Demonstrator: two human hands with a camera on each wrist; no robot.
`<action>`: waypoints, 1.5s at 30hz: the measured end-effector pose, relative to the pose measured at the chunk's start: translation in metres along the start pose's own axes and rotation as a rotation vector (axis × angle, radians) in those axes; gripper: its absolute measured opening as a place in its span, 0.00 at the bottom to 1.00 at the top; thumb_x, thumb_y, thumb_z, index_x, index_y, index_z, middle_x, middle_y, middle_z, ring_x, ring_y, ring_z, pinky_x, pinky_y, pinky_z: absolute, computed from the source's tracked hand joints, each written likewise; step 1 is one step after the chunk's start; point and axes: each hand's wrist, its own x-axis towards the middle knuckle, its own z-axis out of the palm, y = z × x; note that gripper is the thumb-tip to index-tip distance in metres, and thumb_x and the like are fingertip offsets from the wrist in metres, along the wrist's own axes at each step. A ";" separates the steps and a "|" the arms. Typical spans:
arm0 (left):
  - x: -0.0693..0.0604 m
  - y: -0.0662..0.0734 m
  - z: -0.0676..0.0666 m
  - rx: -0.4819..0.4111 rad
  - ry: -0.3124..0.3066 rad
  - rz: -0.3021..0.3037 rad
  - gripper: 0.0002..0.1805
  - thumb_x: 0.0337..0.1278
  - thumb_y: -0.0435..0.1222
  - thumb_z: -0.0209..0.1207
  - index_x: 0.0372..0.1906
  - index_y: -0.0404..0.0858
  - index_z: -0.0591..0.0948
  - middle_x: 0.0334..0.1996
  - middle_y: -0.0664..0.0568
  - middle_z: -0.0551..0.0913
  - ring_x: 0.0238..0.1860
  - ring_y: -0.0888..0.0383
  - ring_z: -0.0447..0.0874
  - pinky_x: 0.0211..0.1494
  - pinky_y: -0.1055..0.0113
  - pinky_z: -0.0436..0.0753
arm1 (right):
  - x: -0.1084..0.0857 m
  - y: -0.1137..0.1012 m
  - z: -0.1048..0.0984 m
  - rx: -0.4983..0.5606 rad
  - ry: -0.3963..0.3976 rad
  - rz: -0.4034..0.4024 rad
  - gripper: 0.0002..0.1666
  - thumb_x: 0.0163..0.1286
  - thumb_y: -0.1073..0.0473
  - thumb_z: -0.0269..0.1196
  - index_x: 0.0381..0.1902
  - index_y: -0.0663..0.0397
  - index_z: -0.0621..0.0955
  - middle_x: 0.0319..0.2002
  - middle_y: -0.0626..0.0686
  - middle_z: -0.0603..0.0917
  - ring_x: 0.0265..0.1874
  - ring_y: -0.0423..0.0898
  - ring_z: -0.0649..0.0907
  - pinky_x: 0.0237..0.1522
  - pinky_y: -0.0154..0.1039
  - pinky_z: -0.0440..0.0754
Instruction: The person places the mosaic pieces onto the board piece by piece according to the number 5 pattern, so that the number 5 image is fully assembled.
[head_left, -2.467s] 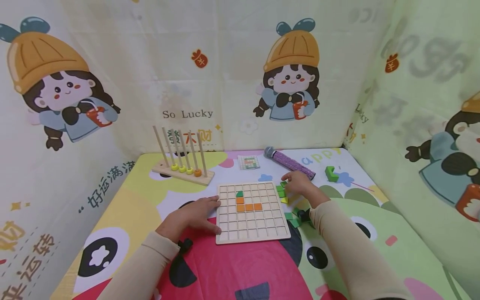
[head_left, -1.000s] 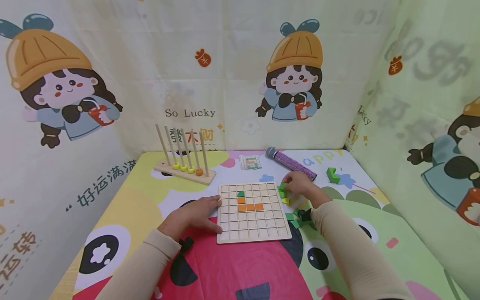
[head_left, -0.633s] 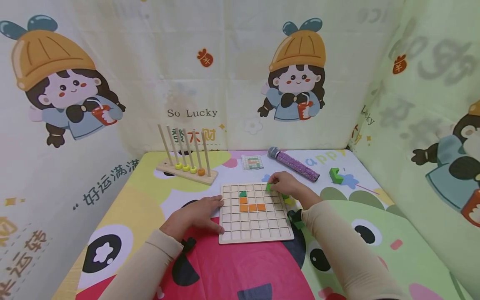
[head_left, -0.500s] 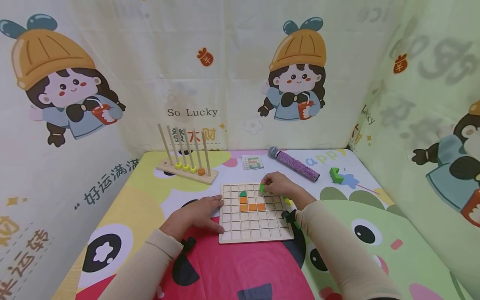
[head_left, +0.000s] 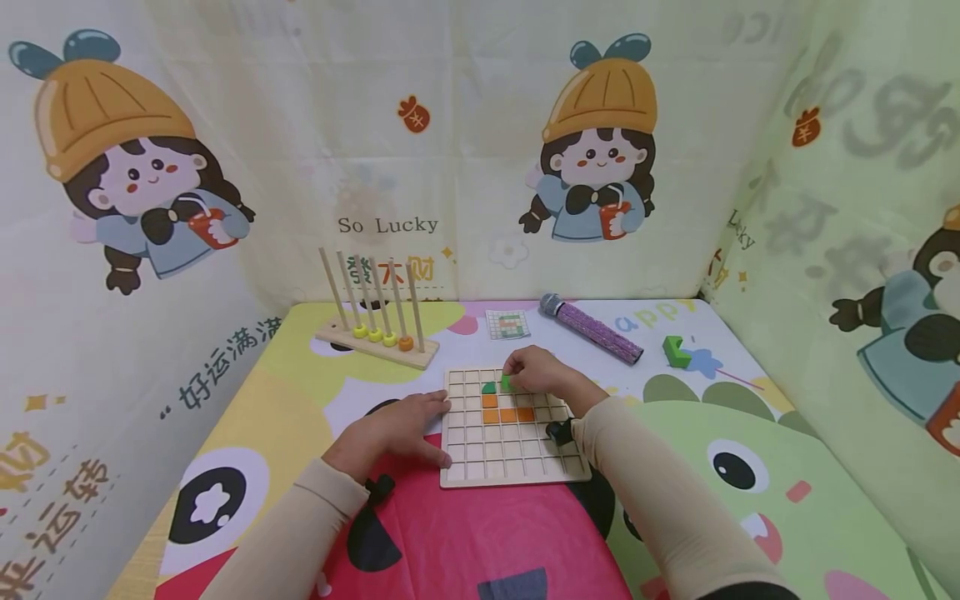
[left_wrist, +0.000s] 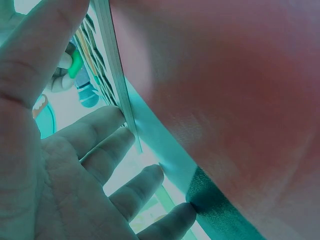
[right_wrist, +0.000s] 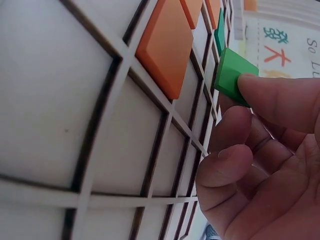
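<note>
A wooden grid board (head_left: 495, 454) lies on the table with orange tiles (head_left: 490, 401) in an L and a dark green rounded tile (head_left: 489, 387) above them. My right hand (head_left: 542, 372) pinches a light green square tile (right_wrist: 232, 75) between thumb and finger over the board's upper part, just right of the dark green tile. The left hand (head_left: 397, 429) lies at the board's left edge, its fingers and thumb touching the rim. In the left wrist view, the fingers of the left hand (left_wrist: 85, 165) are spread against the board's side.
Behind the board lie a small pattern card (head_left: 507, 324) and a purple glittery microphone (head_left: 596, 330). A wooden rack of rods with beads (head_left: 375, 347) stands at the back left, and a green block (head_left: 677, 352) at the back right. My right forearm covers the area right of the board.
From the pile right of the board, my right hand has carried a light green tile leftward over the grid to beside the dark green one. The left hand has stayed at the board's edge.
</note>
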 end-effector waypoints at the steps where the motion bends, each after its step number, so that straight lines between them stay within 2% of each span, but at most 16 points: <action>1: 0.000 0.000 0.000 0.002 0.001 -0.003 0.56 0.44 0.57 0.77 0.78 0.41 0.68 0.80 0.47 0.63 0.79 0.44 0.61 0.73 0.48 0.75 | 0.000 -0.001 0.000 -0.008 0.000 -0.010 0.08 0.68 0.69 0.62 0.42 0.58 0.84 0.39 0.52 0.86 0.38 0.46 0.79 0.43 0.40 0.80; 9: 0.001 0.003 -0.001 -0.008 0.004 0.007 0.55 0.45 0.57 0.77 0.78 0.41 0.68 0.81 0.49 0.62 0.80 0.45 0.60 0.75 0.49 0.74 | 0.000 -0.003 0.003 -0.061 0.001 0.012 0.06 0.70 0.67 0.63 0.41 0.56 0.85 0.39 0.51 0.86 0.40 0.45 0.79 0.49 0.42 0.80; 18: 0.003 0.004 0.000 0.002 0.005 0.011 0.55 0.44 0.57 0.77 0.78 0.41 0.68 0.80 0.48 0.63 0.79 0.44 0.61 0.75 0.49 0.74 | -0.001 -0.008 0.008 -0.199 0.043 0.016 0.07 0.70 0.65 0.63 0.41 0.55 0.87 0.38 0.50 0.89 0.35 0.44 0.82 0.43 0.41 0.82; 23: 0.003 0.006 0.000 -0.011 -0.003 0.000 0.56 0.43 0.56 0.78 0.78 0.42 0.68 0.80 0.48 0.63 0.79 0.44 0.61 0.73 0.48 0.75 | -0.003 -0.010 0.011 -0.261 0.045 0.033 0.09 0.71 0.65 0.64 0.44 0.54 0.89 0.42 0.52 0.90 0.40 0.47 0.86 0.47 0.43 0.85; 29: 0.003 0.005 0.000 0.003 -0.006 -0.002 0.56 0.44 0.57 0.78 0.79 0.42 0.67 0.81 0.48 0.62 0.80 0.44 0.60 0.73 0.48 0.76 | -0.008 -0.008 0.005 -0.238 0.059 0.019 0.15 0.71 0.66 0.60 0.52 0.58 0.88 0.48 0.56 0.90 0.50 0.53 0.86 0.56 0.49 0.84; 33: 0.002 0.005 0.000 0.007 -0.002 0.003 0.56 0.44 0.57 0.78 0.78 0.41 0.68 0.80 0.48 0.62 0.79 0.43 0.60 0.73 0.48 0.75 | -0.011 0.000 -0.004 -0.218 0.073 0.017 0.15 0.76 0.63 0.57 0.53 0.58 0.87 0.51 0.56 0.89 0.54 0.55 0.85 0.59 0.51 0.82; 35: 0.002 0.004 0.000 0.011 0.000 0.004 0.56 0.45 0.57 0.77 0.78 0.41 0.68 0.80 0.48 0.63 0.79 0.43 0.61 0.74 0.48 0.75 | -0.014 0.005 -0.008 -0.186 0.079 0.037 0.15 0.77 0.62 0.56 0.54 0.57 0.86 0.51 0.56 0.88 0.54 0.54 0.84 0.58 0.51 0.82; 40: 0.000 0.003 -0.001 0.018 0.005 -0.001 0.56 0.45 0.57 0.77 0.79 0.41 0.67 0.80 0.47 0.62 0.79 0.43 0.60 0.74 0.47 0.74 | -0.024 0.016 -0.019 -0.088 0.093 0.085 0.17 0.78 0.60 0.56 0.56 0.58 0.85 0.49 0.56 0.87 0.47 0.51 0.84 0.52 0.49 0.82; 42: -0.001 0.003 -0.002 0.014 0.003 -0.001 0.56 0.45 0.57 0.77 0.79 0.41 0.67 0.80 0.47 0.62 0.79 0.43 0.60 0.74 0.47 0.75 | -0.028 0.021 -0.022 -0.070 0.096 0.099 0.17 0.78 0.59 0.56 0.56 0.58 0.85 0.50 0.56 0.87 0.48 0.52 0.84 0.51 0.49 0.83; 45: -0.001 0.001 -0.001 0.012 0.001 0.001 0.56 0.45 0.57 0.77 0.79 0.41 0.67 0.80 0.47 0.62 0.79 0.43 0.60 0.74 0.47 0.74 | -0.035 0.028 -0.025 -0.066 0.105 0.114 0.17 0.79 0.59 0.55 0.57 0.57 0.85 0.54 0.58 0.85 0.55 0.56 0.83 0.53 0.50 0.83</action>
